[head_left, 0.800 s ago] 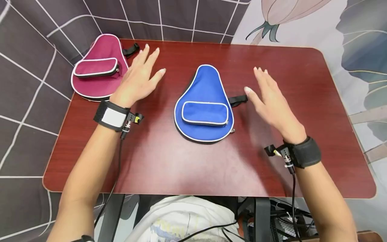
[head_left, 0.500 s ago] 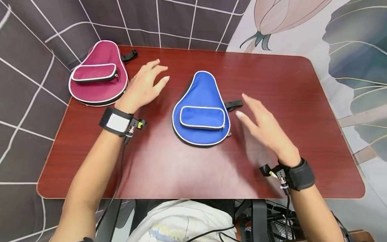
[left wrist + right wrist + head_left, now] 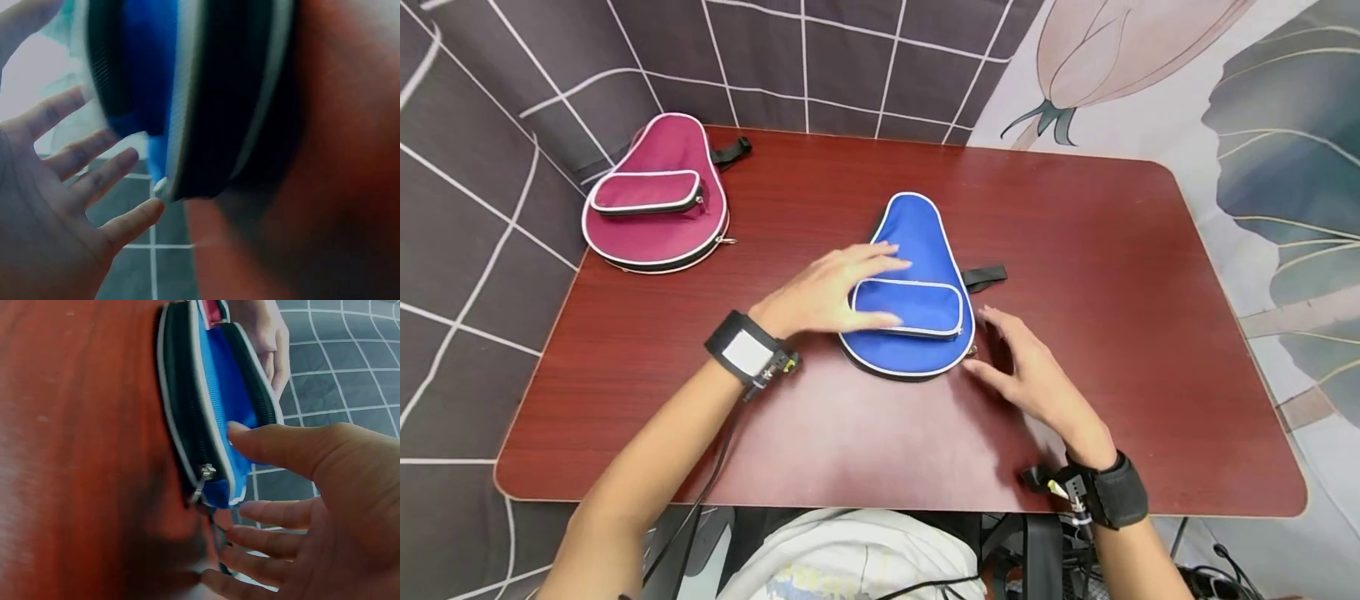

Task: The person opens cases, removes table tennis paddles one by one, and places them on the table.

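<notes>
A blue paddle case (image 3: pixel 917 229) with white piping lies on the table, its narrow end pointing away from me. It has a zipped front pocket (image 3: pixel 925 307). My left hand (image 3: pixel 820 292) reaches over its left side with fingers and thumb spread, overlapping the pocket. On the other side, my right hand (image 3: pixel 1037 375) is at the lower right edge, fingers loosely extended close to the zipper pull (image 3: pixel 205 478). In the right wrist view, the right thumb (image 3: pixel 281 447) overlaps the blue fabric. Neither hand curls round the case.
A matching magenta paddle case (image 3: pixel 658 225) lies at the table's back left, near the grid-patterned wall covering (image 3: pixel 842 58). A black strap (image 3: pixel 985 277) sticks out from the blue case's right side. The table's front edge (image 3: pixel 850 507) runs close to my lap.
My left hand has moved right from beside the magenta case to over the blue one. The right hand has come inward and nearer, to the blue case's lower right edge.
</notes>
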Action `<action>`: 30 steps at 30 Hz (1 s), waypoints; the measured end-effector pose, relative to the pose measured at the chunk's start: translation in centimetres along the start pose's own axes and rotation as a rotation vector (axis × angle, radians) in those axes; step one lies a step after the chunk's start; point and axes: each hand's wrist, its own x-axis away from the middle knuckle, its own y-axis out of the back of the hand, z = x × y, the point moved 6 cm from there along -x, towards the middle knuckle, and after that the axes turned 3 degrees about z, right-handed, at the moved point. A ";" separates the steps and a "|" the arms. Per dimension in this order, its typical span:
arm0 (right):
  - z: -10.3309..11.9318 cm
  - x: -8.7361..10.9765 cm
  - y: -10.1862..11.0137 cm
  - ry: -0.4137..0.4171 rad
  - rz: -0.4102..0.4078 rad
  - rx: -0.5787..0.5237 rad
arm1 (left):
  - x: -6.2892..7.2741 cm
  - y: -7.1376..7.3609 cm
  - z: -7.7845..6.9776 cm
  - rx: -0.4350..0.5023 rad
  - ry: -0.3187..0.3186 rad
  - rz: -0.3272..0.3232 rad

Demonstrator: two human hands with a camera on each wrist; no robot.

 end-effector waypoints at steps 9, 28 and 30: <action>-0.6 0.9 -1.3 0.005 -0.090 0.051 | 0.8 -2.2 0.2 0.000 -0.013 0.016; -0.5 0.2 -1.4 0.027 -0.275 0.065 | 0.7 -2.5 0.4 -0.099 0.087 -0.008; -0.4 0.2 -1.4 0.022 -0.279 0.065 | 0.7 -2.6 0.5 -0.099 0.114 -0.009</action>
